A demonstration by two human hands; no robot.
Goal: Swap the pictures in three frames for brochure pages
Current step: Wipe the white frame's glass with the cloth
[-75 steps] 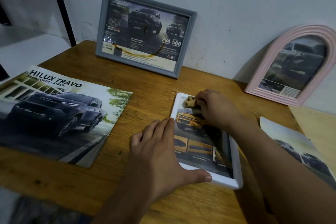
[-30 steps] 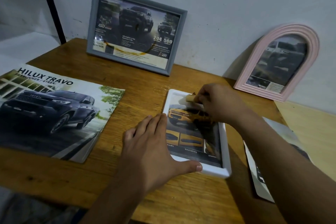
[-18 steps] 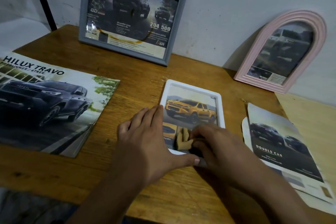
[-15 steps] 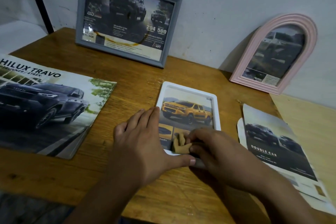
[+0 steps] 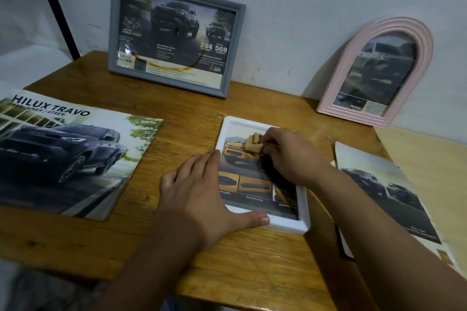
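Brochure (image 5: 68,156) lies left of the white frame (image 5: 288,225) on the worktop (image 5: 177,113): thin, limp. Left hand (image 5: 199,197) lies flat, steadying the frame's left edge. Right hand (image 5: 288,154) pinches a tan wad (image 5: 254,143) on its front. Frame judged light, rigid, slippery; hold by rim

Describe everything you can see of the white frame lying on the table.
The white frame is a rounded rectangle, plastic by its look, lying flat, face up, on the wooden table. It holds a page with a yellow truck above smaller panels. The left hand rests on its left edge, thumb along the near rim. The right hand holds a small tan cloth against the picture.
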